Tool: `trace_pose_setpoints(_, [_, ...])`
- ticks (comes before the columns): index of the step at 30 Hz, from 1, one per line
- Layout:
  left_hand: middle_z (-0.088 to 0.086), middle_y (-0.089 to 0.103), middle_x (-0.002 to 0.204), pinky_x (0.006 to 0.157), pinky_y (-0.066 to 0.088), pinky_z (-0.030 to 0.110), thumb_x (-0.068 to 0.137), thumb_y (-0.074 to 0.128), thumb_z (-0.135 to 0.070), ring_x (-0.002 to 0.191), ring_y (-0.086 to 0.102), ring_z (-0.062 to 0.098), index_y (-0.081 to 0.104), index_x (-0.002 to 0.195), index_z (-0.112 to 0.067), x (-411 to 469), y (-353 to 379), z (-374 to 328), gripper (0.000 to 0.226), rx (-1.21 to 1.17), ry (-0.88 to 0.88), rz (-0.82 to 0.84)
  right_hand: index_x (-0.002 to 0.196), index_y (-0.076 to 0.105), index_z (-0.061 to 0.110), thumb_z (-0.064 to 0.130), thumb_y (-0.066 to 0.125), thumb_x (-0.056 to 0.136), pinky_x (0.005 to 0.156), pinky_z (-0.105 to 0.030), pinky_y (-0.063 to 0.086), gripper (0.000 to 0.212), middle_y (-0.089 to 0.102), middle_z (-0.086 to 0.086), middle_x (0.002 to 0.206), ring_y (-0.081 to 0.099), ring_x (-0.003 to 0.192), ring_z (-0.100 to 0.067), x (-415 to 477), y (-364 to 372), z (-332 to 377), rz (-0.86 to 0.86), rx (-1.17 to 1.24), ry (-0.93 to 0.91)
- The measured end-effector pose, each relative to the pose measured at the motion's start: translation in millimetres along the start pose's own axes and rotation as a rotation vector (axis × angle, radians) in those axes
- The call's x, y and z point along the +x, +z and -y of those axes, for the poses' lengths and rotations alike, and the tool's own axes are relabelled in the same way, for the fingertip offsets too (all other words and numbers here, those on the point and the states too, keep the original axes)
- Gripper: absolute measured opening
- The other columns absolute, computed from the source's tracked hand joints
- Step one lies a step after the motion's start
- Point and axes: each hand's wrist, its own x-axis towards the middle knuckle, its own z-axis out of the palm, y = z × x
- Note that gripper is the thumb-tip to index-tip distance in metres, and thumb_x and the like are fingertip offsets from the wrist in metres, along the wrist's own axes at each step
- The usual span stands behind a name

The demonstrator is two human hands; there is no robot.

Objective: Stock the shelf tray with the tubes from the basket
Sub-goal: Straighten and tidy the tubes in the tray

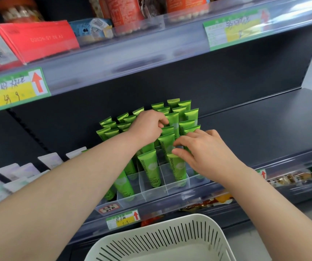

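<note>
Several green tubes (152, 169) stand upright in rows in a clear divided shelf tray (152, 193) on the middle shelf. My left hand (147, 125) reaches over the back rows, and its curled fingers pinch the top of a green tube (172, 117) there. My right hand (204, 149) is at the front right rows, where thumb and fingers pinch the top of a front tube (177, 168). The white slotted basket (162, 242) sits below at the bottom edge, and no tubes show inside it.
White and lilac tubes (19, 172) stand in rows left of the tray. The dark shelf surface (264, 121) stretches to the right. The shelf above (151, 53) holds a red box and jars. Snack packets (283, 179) lie on the lower shelf.
</note>
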Motion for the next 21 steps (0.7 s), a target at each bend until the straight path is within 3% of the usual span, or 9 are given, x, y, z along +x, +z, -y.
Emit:
trace_pose_setpoints(13, [-0.006,0.069,0.098,0.076,0.042,0.013,0.078,0.077,-0.011,0.082,0.058,0.001,0.072,0.105,-0.018,-34.6,-48.7,26.2,0.029,0.082,0.035,0.071,0.117,0.059,0.031,0.041,0.048,0.094,0.081,-0.036,0.032,0.028,0.062,0.012,0.106,0.052,0.102,-0.017,18.3,14.8,48.2,0.004,-0.088,-0.119])
trace_pose_setpoints(21, [-0.006,0.069,0.093,0.081,0.051,0.021,0.080,0.075,-0.012,0.083,0.063,0.005,0.071,0.104,-0.018,-45.5,-43.2,33.6,0.024,0.005,0.007,0.101,0.115,0.061,0.032,0.015,0.053,0.090,0.089,-0.037,0.029,0.031,0.065,0.010,0.094,0.057,0.095,-0.017,27.2,24.1,55.2,0.071,-0.157,-0.110])
